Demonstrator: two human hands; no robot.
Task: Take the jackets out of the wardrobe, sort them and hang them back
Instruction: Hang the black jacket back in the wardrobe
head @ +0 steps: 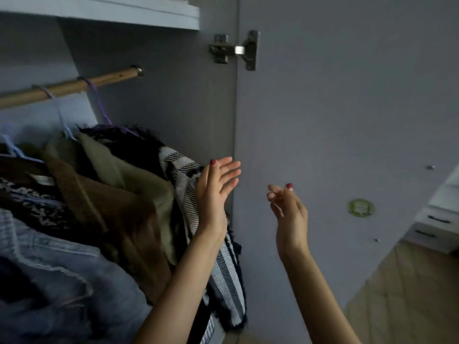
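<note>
So the jackets are all on the wooden rail inside the wardrobe, packed together on the left side of the view. From right to left: a black-and-white plaid jacket at the right end of the row, an olive green jacket next to it, then a brown corduroy jacket, and a light blue denim jacket nearest the camera at the lower left. A purple hanger and a pale blue hanger hook over the rail; there's more dark patterned clothing further left but it's too murky to call.

The person's left hand is raised with fingers straight and spread a bit, right alongside the plaid jacket. Can't tell if it's actually touching the fabric. It isn't gripping anything. The right hand is up in the air to the right, in front of the open wardrobe door, fingers loosely curled, holding nothing. The two hands are apart.

Metal hinge sits at the top of the door, and a white shelf runs above the rail.
</note>
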